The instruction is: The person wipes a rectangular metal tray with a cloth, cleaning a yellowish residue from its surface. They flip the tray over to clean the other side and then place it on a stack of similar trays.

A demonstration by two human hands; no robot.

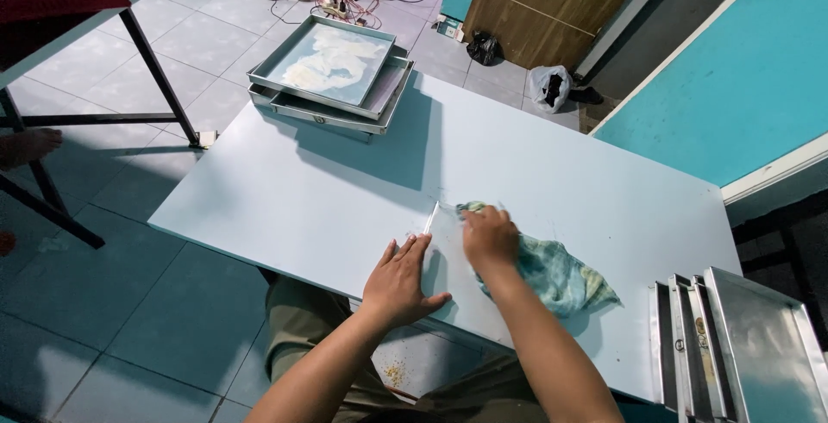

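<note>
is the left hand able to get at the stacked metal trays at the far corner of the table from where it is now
Probably yes, with a long stretch. The left hand lies flat near the near edge; bare pale blue table lies between it and the stacked metal trays, nothing blocking.

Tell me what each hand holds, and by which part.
The right hand presses the green cloth at its upper-left end. The left hand lies flat on the table, holding nothing.

single head view, looking steeply down and forward, table (pixel 362 173) near below
</note>
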